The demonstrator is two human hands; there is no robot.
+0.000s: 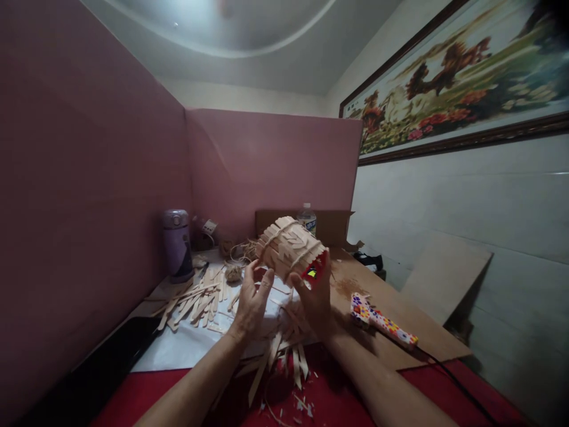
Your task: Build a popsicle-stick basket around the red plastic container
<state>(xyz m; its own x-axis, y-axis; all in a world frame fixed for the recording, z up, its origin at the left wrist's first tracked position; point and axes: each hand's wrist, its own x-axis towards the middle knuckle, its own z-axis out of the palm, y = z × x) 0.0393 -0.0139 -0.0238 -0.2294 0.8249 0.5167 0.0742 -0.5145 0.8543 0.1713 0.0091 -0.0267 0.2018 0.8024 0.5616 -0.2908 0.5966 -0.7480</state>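
A barrel-shaped container covered in wooden craft sticks (pixel 288 246) is held tilted above the table, two cord-like bands running round it. Its right end shows red with a yellow patch. My left hand (pixel 252 299) grips it from the lower left, thumb and fingers against the sticks. My right hand (pixel 315 296) is closed round the red end at the lower right. Below both hands lie loose craft sticks (pixel 275 353), some broken into slivers.
A patterned hot glue gun (pixel 382 323) with a black cord lies on the brown board (pixel 427 341) at right. More craft sticks (pixel 200 305) are heaped at left, near a purple flask (pixel 176 246) and a twine ball (pixel 233 273). Behind stands a clear bottle (pixel 307 218).
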